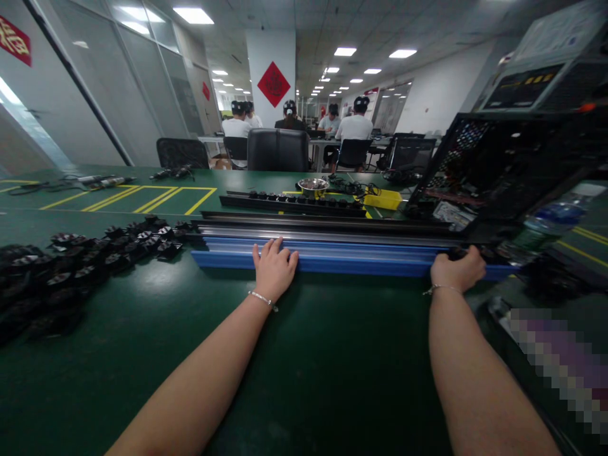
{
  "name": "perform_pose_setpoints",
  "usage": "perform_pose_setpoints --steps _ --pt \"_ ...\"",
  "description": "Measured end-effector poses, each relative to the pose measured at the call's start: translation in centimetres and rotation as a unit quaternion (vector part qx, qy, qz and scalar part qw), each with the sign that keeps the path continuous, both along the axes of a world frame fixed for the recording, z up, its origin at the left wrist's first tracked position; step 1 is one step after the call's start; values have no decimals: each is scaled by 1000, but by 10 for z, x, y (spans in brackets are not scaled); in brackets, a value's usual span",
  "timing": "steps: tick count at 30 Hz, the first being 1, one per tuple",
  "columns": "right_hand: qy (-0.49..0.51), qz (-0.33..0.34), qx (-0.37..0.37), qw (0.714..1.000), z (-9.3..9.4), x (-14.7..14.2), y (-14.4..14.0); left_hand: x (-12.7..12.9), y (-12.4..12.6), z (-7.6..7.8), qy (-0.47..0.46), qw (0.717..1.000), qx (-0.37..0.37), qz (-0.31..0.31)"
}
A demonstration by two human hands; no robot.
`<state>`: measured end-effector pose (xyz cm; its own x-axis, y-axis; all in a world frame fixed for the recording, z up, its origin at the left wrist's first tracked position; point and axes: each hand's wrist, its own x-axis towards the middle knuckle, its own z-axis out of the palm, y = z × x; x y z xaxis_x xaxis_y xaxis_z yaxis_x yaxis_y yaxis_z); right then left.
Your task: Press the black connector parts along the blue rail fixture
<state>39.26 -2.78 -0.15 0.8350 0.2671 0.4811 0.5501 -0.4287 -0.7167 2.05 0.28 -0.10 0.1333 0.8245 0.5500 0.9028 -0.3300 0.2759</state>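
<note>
A long blue channel rail [361,266] lies crosswise on the green table [332,367]. My left hand [274,269] rests on the rail left of its middle, fingers spread over the top. Near the rail's right end, my right hand [456,271] has its fingers closed around a small black part [456,253], mostly hidden by the hand. Directly behind the blue rail lie dark and silvery long rails [327,229]. A loose pile of black clip-like parts with shiny faces [128,250] spreads to the left of the rails.
Farther back are a black strip of small parts [294,201], a metal bowl [313,185], and a yellow tray [384,199]. An open computer case [475,158] and a plastic bottle [546,221] stand at right. Several people sit beyond a black chair [278,149].
</note>
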Motion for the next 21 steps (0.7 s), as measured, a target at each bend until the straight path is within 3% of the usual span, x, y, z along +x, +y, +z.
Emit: perform_pose_setpoints --steps 4,21 --pt "8 -2 -3 1000 0 -4 0 -5 6 -3 3 1000 8 -26" --pt "14 -17 -11 1000 4 -23 6 -5 6 -1 10 1000 9 -15"
